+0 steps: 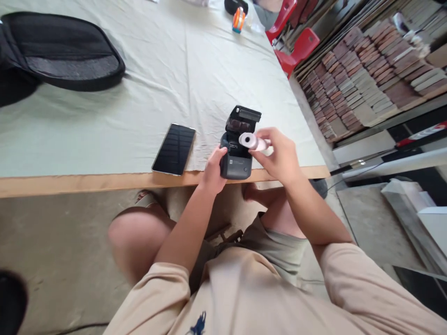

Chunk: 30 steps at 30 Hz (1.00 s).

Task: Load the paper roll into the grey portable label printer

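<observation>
A small dark grey label printer with its lid raised is at the table's front edge. My left hand is closed around the printer's left side, the thumb on its upper rim. Between the thumb and fingers of my right hand is a pale paper roll, its dark-centred core end facing left. The roll is over the right part of the printer's open compartment; whether it touches the inside I cannot tell. Left of the printer, a black smartphone lies flat, screen up.
A pale cloth covers the table, which has a wooden front edge. An opened black case or bag lies at the far left. At the back are an orange tape roll and a dark object. Red chairs and stacked bricks stand at right.
</observation>
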{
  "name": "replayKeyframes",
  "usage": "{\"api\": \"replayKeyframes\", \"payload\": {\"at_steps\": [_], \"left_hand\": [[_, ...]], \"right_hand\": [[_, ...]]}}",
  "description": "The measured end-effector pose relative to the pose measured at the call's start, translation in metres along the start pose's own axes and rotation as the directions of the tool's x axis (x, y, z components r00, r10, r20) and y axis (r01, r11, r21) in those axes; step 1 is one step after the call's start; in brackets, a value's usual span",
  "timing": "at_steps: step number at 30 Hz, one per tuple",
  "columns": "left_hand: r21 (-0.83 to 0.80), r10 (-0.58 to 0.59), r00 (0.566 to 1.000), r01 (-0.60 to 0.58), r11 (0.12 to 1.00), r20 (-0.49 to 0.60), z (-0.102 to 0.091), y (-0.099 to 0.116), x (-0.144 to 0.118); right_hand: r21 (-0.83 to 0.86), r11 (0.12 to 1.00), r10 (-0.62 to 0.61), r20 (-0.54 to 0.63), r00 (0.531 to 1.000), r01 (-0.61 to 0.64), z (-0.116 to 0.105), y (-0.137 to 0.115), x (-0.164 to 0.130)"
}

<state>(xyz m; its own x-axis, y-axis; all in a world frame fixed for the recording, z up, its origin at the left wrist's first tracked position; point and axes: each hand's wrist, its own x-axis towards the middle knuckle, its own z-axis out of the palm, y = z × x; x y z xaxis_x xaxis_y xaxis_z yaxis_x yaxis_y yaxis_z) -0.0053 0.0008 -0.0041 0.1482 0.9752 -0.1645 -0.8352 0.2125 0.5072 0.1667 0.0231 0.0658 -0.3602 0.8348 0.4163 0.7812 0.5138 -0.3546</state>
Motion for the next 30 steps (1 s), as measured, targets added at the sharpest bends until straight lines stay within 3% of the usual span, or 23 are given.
{"api": "replayKeyframes", "payload": {"at_steps": [4,12,19,24,30], "left_hand": [[0.005,0.011,1.0,-0.011,1.0,-0.001,0.002,-0.002,-0.001],[-0.04,-0.015,1.0,0.015,0.999,0.002,-0.001,-0.004,0.004],[-0.054,-0.054,0.997,0.057,0.997,0.059,-0.001,-0.004,0.001],[-0.065,-0.062,0.996,0.067,0.996,0.062,-0.004,-0.003,0.003],[-0.041,-0.09,0.995,0.092,0.995,0.053,-0.004,-0.004,0.004]], "right_hand": [[-0.106,0.994,-0.005,0.146,0.989,0.021,0.006,-0.016,0.008],[-0.249,0.968,0.064,0.131,0.989,-0.03,0.007,-0.031,0.001],[-0.361,0.932,0.146,0.275,0.95,-0.039,0.014,-0.035,0.032],[-0.37,0.929,0.118,0.349,0.93,0.021,0.009,-0.036,0.044],[-0.297,0.955,0.067,0.276,0.959,0.018,-0.007,-0.04,0.023]]}}
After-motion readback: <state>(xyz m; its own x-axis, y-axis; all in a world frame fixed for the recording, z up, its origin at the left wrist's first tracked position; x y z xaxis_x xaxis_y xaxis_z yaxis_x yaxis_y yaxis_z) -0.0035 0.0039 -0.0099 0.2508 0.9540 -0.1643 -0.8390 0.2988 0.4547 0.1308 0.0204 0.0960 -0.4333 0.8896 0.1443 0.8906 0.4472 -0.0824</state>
